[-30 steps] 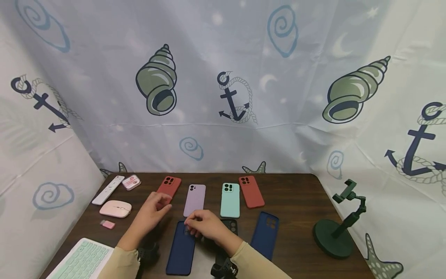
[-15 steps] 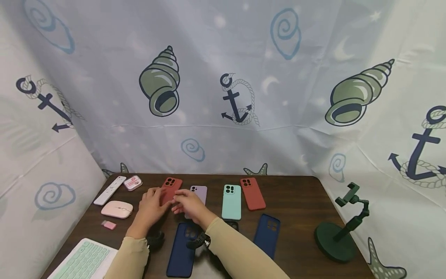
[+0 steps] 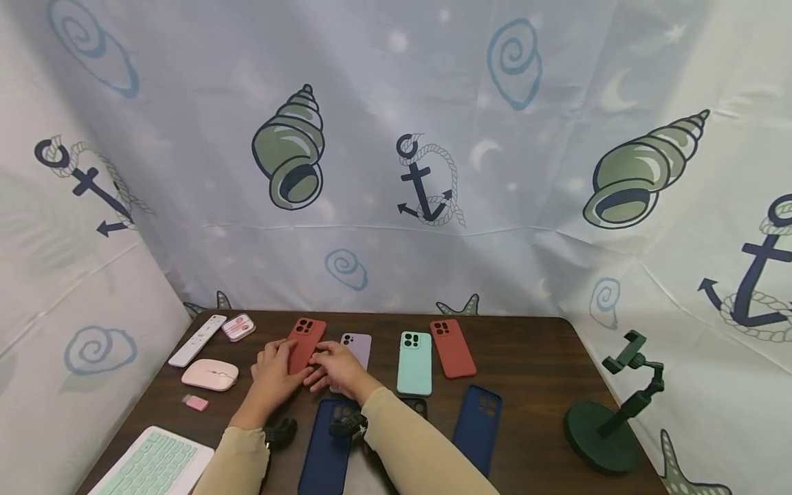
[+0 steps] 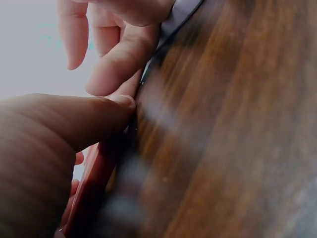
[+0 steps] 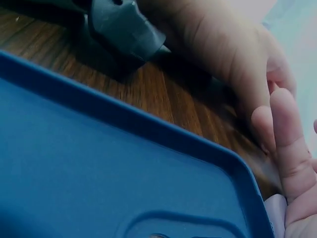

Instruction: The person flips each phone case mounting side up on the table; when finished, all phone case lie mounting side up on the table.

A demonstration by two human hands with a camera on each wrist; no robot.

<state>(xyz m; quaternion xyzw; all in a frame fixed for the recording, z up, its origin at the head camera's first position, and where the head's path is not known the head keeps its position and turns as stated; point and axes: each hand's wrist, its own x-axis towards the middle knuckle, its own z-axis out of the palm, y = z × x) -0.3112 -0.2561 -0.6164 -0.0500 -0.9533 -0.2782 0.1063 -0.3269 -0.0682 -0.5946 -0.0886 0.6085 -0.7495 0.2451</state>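
Note:
A red phone case (image 3: 307,338) lies near the back left of the table, camera holes at its far end. My left hand (image 3: 270,377) holds it low down, fingers along its left edge and thumb at the near end. In the left wrist view, the case's red side (image 4: 93,181) shows below the thumb. Beside it, my right hand (image 3: 342,371) has its loosely extended fingers by the case's right edge; whether they touch it is hard to tell. That hand partly covers a lavender phone case (image 3: 360,346). Under the right wrist is a dark blue phone case (image 3: 323,450).
Mint (image 3: 414,364), second red (image 3: 454,349) and second blue (image 3: 476,426) phone cases lie to the right, with a mostly hidden black one (image 3: 421,407). Leftward are a remote (image 3: 196,342), mouse (image 3: 210,375), pink USB stick (image 3: 196,403) and keyboard (image 3: 155,462). A green stand (image 3: 603,436) is far right.
My right hand has moved up and left from the blue case to the red case's side. The left hand's fingers have settled along the red case, which stays in place.

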